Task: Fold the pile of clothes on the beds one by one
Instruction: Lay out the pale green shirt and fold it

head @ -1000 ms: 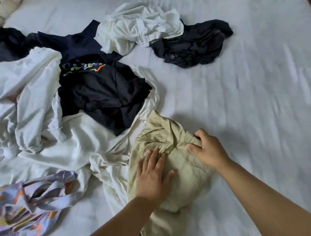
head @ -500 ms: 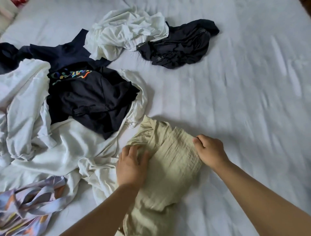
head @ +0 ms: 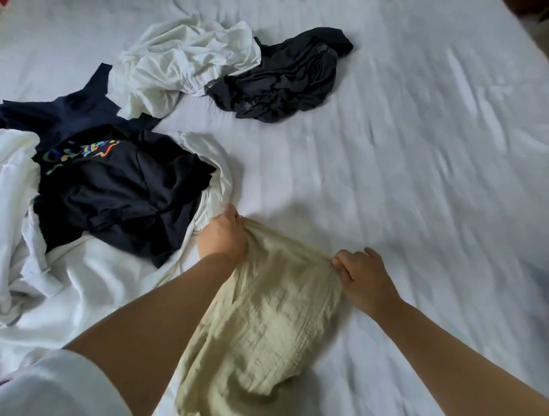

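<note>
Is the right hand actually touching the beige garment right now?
Touching. The head view shows the right hand pinching the top edge of the beige garment, cloth bunched between its fingers.

A white bed sheet [head: 416, 148] covers nearly the whole frame, creased in shallow ridges that run diagonally across its right half. At the upper right corner a dark brown patch [head: 536, 17] shows past the sheet's edge, too blurred to identify, and a small red speck [head: 1, 2] sits at the extreme upper left corner. A white sleeve [head: 53, 389] fills the lower left corner, out of focus.
</note>
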### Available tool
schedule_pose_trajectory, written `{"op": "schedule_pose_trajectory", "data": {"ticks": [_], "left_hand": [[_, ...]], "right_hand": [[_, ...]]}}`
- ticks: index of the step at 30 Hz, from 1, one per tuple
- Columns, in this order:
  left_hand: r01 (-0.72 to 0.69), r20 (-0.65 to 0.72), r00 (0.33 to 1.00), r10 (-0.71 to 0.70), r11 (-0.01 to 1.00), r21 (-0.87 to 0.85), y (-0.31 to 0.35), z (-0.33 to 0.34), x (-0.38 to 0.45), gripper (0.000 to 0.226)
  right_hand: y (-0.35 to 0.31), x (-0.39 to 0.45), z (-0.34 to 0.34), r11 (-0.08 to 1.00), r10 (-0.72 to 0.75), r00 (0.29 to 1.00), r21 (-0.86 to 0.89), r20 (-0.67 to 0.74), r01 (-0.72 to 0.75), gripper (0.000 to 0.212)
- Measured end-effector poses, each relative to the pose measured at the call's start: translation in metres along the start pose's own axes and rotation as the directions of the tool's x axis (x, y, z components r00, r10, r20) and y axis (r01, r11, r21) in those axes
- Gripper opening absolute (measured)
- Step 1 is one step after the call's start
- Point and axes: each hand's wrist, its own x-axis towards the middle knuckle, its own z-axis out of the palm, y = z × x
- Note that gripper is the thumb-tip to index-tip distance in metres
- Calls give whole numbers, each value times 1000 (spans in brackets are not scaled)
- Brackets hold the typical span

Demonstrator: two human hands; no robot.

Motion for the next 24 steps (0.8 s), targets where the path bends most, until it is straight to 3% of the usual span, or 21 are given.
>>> {"op": "schedule_pose_trajectory", "data": {"ticks": [4, 8, 12, 15, 19, 21, 24], "left_hand": [[-96, -3, 995, 96, 993, 75, -7, -1, 11, 23], [-209, 92, 974, 205, 977, 32, -14, -6, 15, 31], [12, 56, 998, -9, 998, -67, -26, -5, -25, 51], [-16, 116, 993, 19, 1000, -25, -40, 7, -69, 45], [254, 233, 957, -175, 891, -375, -46, 5, -54, 35], [179, 268, 959, -91, 928, -326, -50, -4, -38, 24], [-61, 110, 992, 67, 996, -59, -63, -14, -35, 16]], "right_hand": [[-1, 1, 0, 1000, -15, 1000, -16, -15, 15, 25], [0, 2, -1, 998, 50, 999, -27, -23, -50, 28], [-6, 2, 8, 995, 72, 995, 78, -76, -66, 26], [-8, -1, 11, 988, 50, 992, 154, -118, -32, 26], [1, -6, 10, 1000, -16, 991, 20, -133, 19, 21], [0, -8, 10, 999, -23, 992, -40, -126, 18, 20], [-7, -6, 13, 998, -24, 983, -65, -183, 12, 18]]}}
